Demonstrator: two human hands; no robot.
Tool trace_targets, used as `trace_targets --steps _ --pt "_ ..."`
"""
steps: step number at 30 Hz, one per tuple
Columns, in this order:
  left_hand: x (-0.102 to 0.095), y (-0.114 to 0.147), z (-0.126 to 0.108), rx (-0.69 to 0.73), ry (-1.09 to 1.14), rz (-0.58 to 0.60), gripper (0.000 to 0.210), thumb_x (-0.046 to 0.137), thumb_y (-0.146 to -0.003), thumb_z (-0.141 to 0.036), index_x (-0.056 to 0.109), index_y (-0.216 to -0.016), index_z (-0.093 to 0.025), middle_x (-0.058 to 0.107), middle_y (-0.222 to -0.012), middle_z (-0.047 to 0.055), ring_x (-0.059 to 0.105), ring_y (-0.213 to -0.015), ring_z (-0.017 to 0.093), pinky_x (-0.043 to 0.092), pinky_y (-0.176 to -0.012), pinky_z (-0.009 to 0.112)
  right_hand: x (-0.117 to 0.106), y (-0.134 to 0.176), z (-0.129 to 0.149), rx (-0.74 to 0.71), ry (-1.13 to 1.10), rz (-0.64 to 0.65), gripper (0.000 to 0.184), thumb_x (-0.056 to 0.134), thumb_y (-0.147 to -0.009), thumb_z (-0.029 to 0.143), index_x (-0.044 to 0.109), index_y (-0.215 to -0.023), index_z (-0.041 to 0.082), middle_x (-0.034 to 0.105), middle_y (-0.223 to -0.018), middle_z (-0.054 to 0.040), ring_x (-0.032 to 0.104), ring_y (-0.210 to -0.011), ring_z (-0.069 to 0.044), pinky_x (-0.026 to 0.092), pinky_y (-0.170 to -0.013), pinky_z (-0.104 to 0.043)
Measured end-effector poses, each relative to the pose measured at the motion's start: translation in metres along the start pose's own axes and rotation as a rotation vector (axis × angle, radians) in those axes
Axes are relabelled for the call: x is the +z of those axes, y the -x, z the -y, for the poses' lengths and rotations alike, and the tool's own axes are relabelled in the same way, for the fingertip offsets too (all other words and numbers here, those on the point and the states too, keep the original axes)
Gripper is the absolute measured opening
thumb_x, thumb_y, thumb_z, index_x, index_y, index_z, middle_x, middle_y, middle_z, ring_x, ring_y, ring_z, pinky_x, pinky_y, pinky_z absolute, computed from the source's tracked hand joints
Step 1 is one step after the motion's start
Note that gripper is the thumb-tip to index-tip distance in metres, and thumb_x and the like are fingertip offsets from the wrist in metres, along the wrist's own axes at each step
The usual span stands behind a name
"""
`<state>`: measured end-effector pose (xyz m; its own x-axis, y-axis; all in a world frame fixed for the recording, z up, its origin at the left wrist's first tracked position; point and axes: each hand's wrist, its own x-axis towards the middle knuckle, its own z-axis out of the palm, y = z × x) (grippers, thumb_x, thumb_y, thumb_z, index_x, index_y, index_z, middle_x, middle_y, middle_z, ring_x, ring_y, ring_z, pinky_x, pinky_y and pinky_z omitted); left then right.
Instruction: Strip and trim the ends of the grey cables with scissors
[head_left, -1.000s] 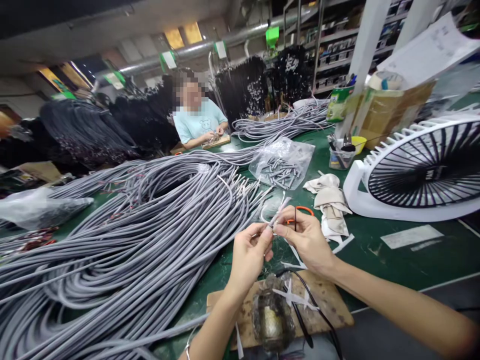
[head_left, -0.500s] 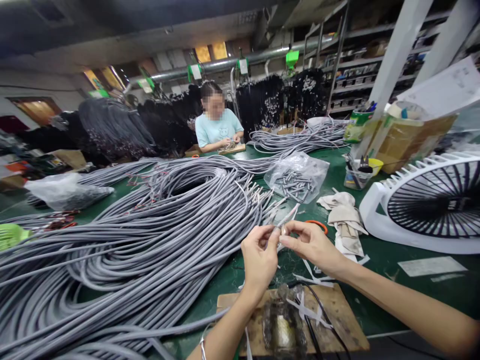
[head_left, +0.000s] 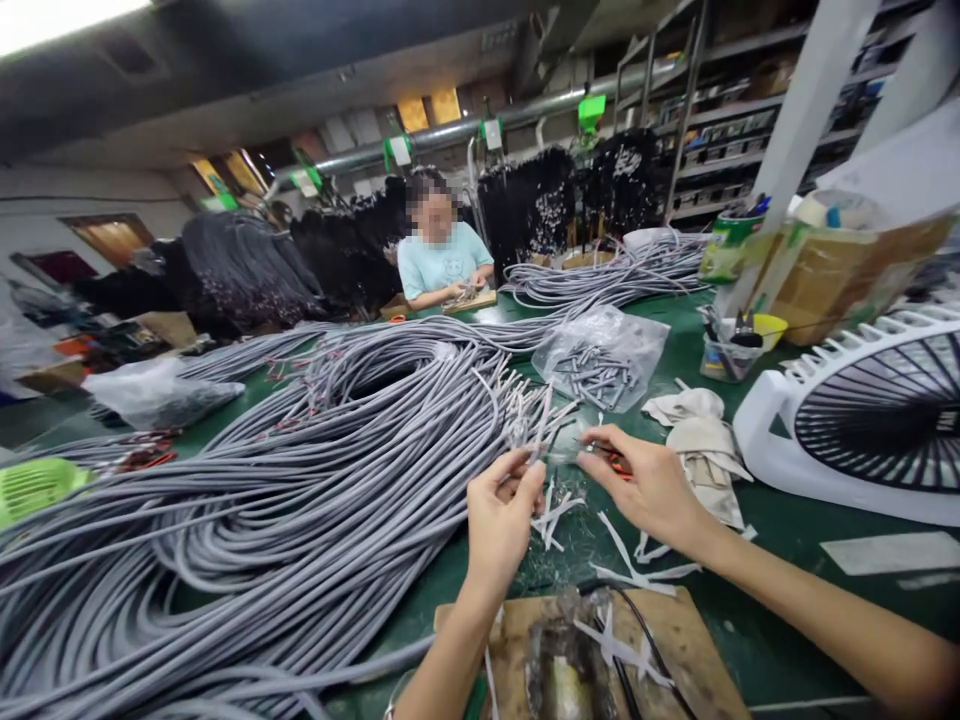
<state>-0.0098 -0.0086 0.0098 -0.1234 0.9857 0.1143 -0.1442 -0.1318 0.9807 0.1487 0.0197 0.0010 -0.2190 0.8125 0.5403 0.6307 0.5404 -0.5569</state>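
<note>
My left hand (head_left: 501, 510) is closed in a pinch around the end of a grey cable (head_left: 540, 430), whose stripped, pale tip points up and away. To its right, apart from the cable, my right hand (head_left: 649, 485) has thumb and forefinger close together. Something thin and small seems to be at those fingertips, too blurred to name. Orange-handled scissors (head_left: 619, 463) lie partly hidden behind the right fingers. White strips (head_left: 555, 515) and fine scraps are scattered on the green table below both hands.
Coiled grey cables (head_left: 315, 510) cover the left side. A wooden board (head_left: 675, 640) bears a taped device with black cords. Beyond are a plastic bag (head_left: 600, 355) of short grey pieces, a cloth (head_left: 701, 445), a white fan (head_left: 772, 430) and a co-worker (head_left: 442, 260).
My hands have parted: the right has drawn away rightward from the cable end, while the left still grips it. The view has shifted slightly. White strips between the hands are now uncovered.
</note>
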Motion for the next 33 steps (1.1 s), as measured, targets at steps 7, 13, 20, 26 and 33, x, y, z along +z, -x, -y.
trace_targets --steps 7,13,20,26,33 --pt "0.003 0.009 0.004 -0.068 -0.003 0.073 0.036 0.066 -0.071 -0.030 0.064 -0.102 -0.013 0.049 -0.053 -0.004 0.038 -0.040 0.004 0.031 -0.036 0.016 -0.010 -0.002 -0.005 -0.299 0.131 -0.161 0.014 0.048 -0.086 0.021 0.059 -0.079 0.016 0.063 -0.071 -0.0033 0.049 -0.068 -0.015 0.031 -0.067 -0.030" --pt "0.008 0.013 -0.002 -0.042 -0.082 0.070 0.029 0.069 -0.068 -0.026 0.068 -0.093 -0.012 0.049 -0.052 -0.004 0.037 -0.039 0.003 0.031 -0.035 0.015 -0.013 0.003 0.001 -0.368 0.160 -0.184 0.009 0.054 -0.082 0.019 0.061 -0.078 0.017 0.064 -0.070 -0.0019 0.047 -0.067 -0.014 0.028 -0.068 -0.032" --pt "0.006 0.013 0.001 -0.013 -0.165 0.059 0.028 0.069 -0.068 -0.026 0.070 -0.094 -0.015 0.059 -0.067 0.002 0.042 -0.047 0.005 0.033 -0.038 0.016 -0.016 0.003 0.002 -0.393 0.166 -0.185 0.009 0.055 -0.082 0.020 0.062 -0.078 0.017 0.064 -0.068 -0.0013 0.048 -0.065 -0.014 0.028 -0.066 -0.031" --pt "0.007 0.014 0.002 0.035 -0.254 0.047 0.025 0.068 -0.069 -0.024 0.071 -0.093 -0.016 0.056 -0.066 0.002 0.045 -0.053 0.008 0.035 -0.042 0.016 -0.017 0.003 0.003 -0.401 0.210 -0.155 0.010 0.054 -0.082 0.019 0.062 -0.077 0.017 0.063 -0.066 -0.0015 0.047 -0.065 -0.014 0.027 -0.065 -0.032" --pt "0.005 0.015 0.000 -0.015 -0.182 0.089 0.026 0.068 -0.069 -0.026 0.071 -0.092 -0.016 0.052 -0.063 0.001 0.041 -0.048 0.006 0.033 -0.040 0.017 -0.016 -0.001 -0.001 -0.166 -0.179 0.029 0.016 0.053 -0.082 0.023 0.062 -0.072 0.017 0.062 -0.066 -0.0023 0.047 -0.065 -0.014 0.033 -0.065 -0.030"
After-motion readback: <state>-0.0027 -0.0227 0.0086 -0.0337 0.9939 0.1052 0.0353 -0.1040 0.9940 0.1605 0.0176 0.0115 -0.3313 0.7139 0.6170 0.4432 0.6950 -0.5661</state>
